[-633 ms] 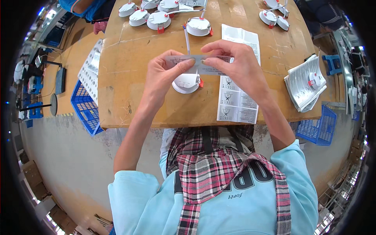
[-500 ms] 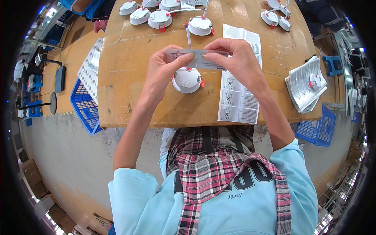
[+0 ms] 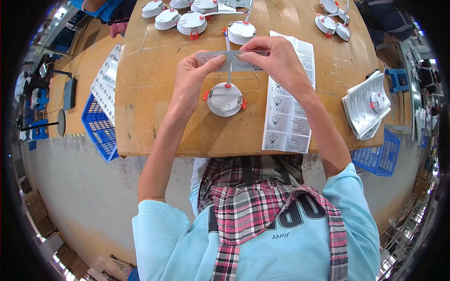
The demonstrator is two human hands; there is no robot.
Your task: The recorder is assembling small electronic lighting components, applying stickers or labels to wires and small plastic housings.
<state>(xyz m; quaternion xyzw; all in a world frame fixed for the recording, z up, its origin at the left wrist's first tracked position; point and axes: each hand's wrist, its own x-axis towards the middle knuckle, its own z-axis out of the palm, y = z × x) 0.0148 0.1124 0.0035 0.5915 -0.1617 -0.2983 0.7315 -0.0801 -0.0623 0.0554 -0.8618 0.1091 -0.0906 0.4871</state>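
Scuffed brown table [image 3: 154,107] | grey floor [image 3: 101,196] | blue crate [image 3: 100,130] | fingers [image 3: 215,62] pinch label [image 3: 233,66]

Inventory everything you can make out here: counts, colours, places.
Table: one, brown, centre.
Near lamp: one, white with red clips, on table.
Far lamps: at least nine, white, table's far side.
Label: one, grey, held over table.
Sheet: one, white and grey, right of near lamp.
Stack: one, white paper, table's right edge.
Round item: one, white and red, on stack.
Baskets: two, blue, either side of table.
Panel: at least one, white, by left basket.
Stool: one, blue, far right.
Other people: two, blue and dark clothing, top corners.
Shirt: one, pale blue, on wearer.
Apron: one, pink plaid, over shirt.
Left hand: one, bare, label's left half.
Right hand: one, bare, label's right half.
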